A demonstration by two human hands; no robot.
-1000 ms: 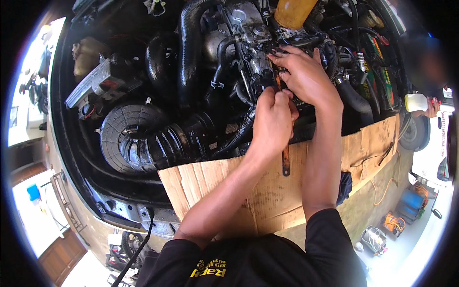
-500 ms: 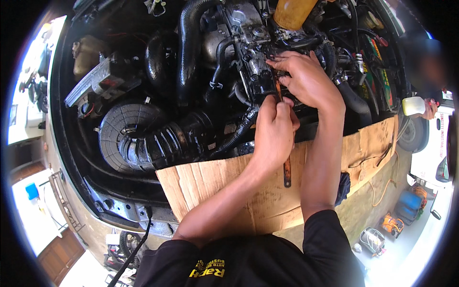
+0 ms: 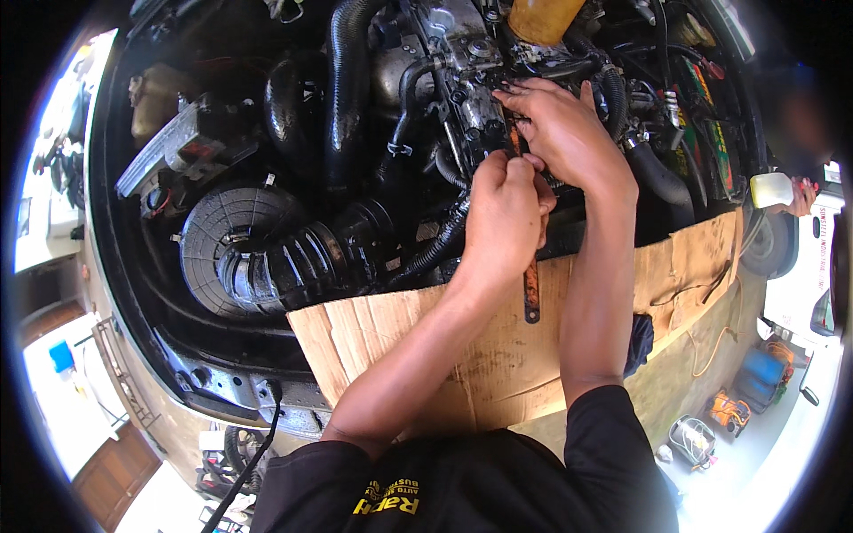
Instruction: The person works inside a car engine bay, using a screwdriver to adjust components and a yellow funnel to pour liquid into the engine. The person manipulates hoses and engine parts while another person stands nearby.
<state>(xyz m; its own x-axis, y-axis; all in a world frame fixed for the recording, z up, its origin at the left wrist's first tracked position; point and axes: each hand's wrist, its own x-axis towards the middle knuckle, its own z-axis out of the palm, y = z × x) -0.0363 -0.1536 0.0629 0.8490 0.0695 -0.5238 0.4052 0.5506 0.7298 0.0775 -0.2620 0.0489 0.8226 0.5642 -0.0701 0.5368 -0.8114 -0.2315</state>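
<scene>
My left hand [image 3: 505,213] is closed on a long, flat orange-and-black metal strip [image 3: 531,293], whose lower end, with a small hole, shows over the cardboard below my wrist. The strip's upper part runs alongside the engine's black and metal top [image 3: 480,120] and is partly hidden by my hands. My right hand [image 3: 569,133] lies just above and right of the left, fingers spread over the engine parts beside the strip; its fingertips are partly hidden among them.
Cardboard [image 3: 400,364] covers the bay's front edge. A round air housing [image 3: 209,235] is left, an amber container [image 3: 546,18] above, a battery [image 3: 715,151] right. Another person's hand [image 3: 800,195] holds a pale bottle [image 3: 769,191] beside the car. A blue case [image 3: 762,371] rests at lower right.
My left hand and the strip slid down toward me half a second ago and are now farther up into the engine. My right hand has shifted slightly, staying over the same parts.
</scene>
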